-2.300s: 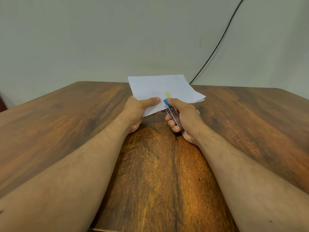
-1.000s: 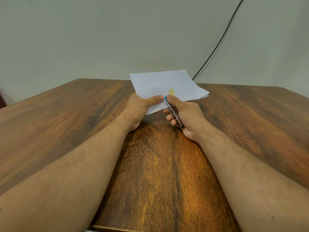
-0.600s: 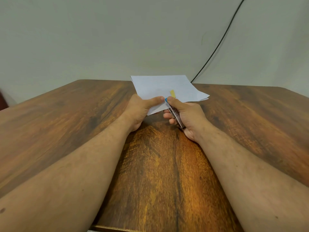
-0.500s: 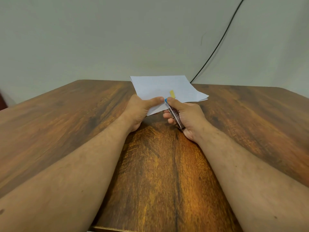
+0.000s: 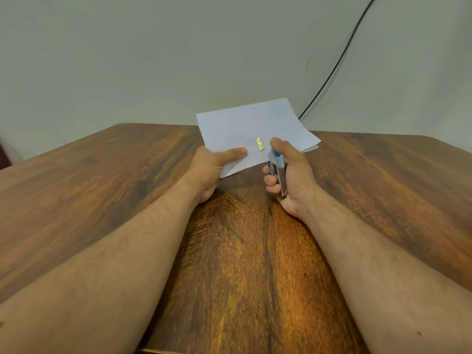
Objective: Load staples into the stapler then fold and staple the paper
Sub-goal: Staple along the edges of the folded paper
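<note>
The right hand grips the stapler, fingers curled shut around it. The left hand pinches the folded paper, held above the surface toward its far edge. Seat all layers fully in the stapler mouth, then squeeze firmly.

A plain room, home or office: wooden table, bare grey wall, black cable.

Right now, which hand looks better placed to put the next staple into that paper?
The right hand, probably. It grips the stapler, nose at the folded paper's near edge. The left hand is busy pinching the paper, holding it off the table.
</note>
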